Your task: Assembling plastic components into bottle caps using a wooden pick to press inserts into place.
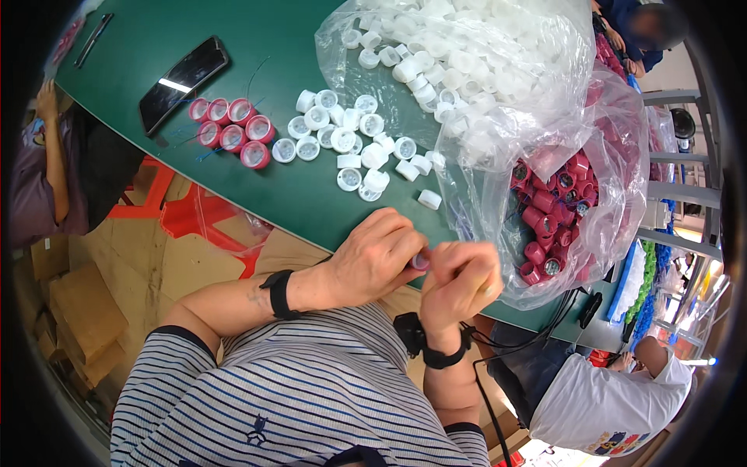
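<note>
In front of my body, at the table's near edge, both hands are close together. My left hand (375,253) is closed around a small pink cap (420,261), of which only the end shows past the fingertips. My right hand (464,282) is curled tight right beside it, slightly smeared by motion; what its fingers pinch is hidden. Ahead of my hands lies a loose group of white plastic caps (342,140), with one white cap (429,199) lying apart nearest my fingers. To their left stand several pink caps (233,138) in rows, with thin blue wires sticking out.
A large clear bag of white caps (482,54) covers the far right of the green table (272,70). Nearer sits an open bag of dark-pink caps (556,214). A phone (184,84) and pen (94,39) lie far left. Other people sit at both sides; a black cable hangs by my right wrist.
</note>
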`<move>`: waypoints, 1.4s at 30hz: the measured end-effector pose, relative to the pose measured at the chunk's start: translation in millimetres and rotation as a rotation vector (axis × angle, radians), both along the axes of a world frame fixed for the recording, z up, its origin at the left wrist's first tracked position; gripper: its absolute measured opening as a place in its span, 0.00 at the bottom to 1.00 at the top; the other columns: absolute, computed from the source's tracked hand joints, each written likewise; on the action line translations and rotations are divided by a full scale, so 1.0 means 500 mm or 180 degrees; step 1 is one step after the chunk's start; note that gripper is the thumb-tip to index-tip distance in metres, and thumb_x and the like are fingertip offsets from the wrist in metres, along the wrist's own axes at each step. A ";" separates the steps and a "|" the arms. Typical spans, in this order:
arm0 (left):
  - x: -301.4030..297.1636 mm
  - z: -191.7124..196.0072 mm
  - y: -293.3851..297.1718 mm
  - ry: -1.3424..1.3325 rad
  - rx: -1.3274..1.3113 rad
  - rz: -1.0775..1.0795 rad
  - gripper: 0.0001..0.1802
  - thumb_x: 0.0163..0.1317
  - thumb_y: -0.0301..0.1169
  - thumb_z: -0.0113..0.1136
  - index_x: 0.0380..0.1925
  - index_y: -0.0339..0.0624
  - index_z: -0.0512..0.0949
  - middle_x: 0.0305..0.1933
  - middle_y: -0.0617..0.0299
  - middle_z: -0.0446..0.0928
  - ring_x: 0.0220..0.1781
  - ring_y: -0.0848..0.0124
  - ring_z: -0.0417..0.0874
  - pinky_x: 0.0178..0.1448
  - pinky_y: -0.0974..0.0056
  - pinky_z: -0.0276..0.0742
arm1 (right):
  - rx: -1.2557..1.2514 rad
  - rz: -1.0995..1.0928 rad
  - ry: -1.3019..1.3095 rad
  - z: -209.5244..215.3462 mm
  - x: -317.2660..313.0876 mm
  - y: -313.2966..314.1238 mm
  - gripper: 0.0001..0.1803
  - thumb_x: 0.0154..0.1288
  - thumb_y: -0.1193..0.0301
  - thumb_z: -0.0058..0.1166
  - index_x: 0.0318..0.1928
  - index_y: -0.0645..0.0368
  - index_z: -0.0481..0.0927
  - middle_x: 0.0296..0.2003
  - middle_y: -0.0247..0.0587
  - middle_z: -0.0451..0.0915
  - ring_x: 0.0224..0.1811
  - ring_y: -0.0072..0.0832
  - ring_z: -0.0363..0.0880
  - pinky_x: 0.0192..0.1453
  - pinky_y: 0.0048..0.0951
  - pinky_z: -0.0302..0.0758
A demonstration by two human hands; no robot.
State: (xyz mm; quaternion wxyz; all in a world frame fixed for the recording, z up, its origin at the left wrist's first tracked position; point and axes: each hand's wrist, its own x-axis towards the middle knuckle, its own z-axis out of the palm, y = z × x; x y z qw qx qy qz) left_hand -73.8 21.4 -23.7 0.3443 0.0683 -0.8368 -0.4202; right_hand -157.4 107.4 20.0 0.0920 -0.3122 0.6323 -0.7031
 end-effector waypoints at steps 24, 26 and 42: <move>0.007 0.003 0.008 -0.0146 0.0067 0.0025 0.28 0.37 0.24 0.77 0.41 0.40 0.73 0.34 0.57 0.75 0.40 0.56 0.77 0.48 0.56 0.73 | -0.0583 0.0017 -0.1053 0.027 -0.005 0.030 0.27 0.80 0.55 0.37 0.26 0.62 0.68 0.13 0.27 0.60 0.14 0.14 0.51 0.21 0.22 0.49; 0.005 0.002 0.008 -0.0137 0.0059 0.0042 0.28 0.38 0.24 0.76 0.41 0.40 0.73 0.33 0.57 0.75 0.39 0.56 0.77 0.48 0.56 0.73 | -0.0829 0.0003 -0.1150 0.030 -0.009 0.025 0.26 0.81 0.57 0.36 0.25 0.61 0.67 0.13 0.27 0.59 0.14 0.14 0.51 0.21 0.22 0.49; 0.008 -0.005 0.015 0.0007 0.0169 0.0014 0.17 0.45 0.26 0.69 0.35 0.40 0.74 0.33 0.57 0.75 0.41 0.57 0.76 0.48 0.56 0.73 | -0.0166 0.0165 -0.0141 -0.003 0.012 0.009 0.25 0.80 0.56 0.39 0.26 0.60 0.65 0.14 0.30 0.61 0.14 0.13 0.50 0.19 0.20 0.47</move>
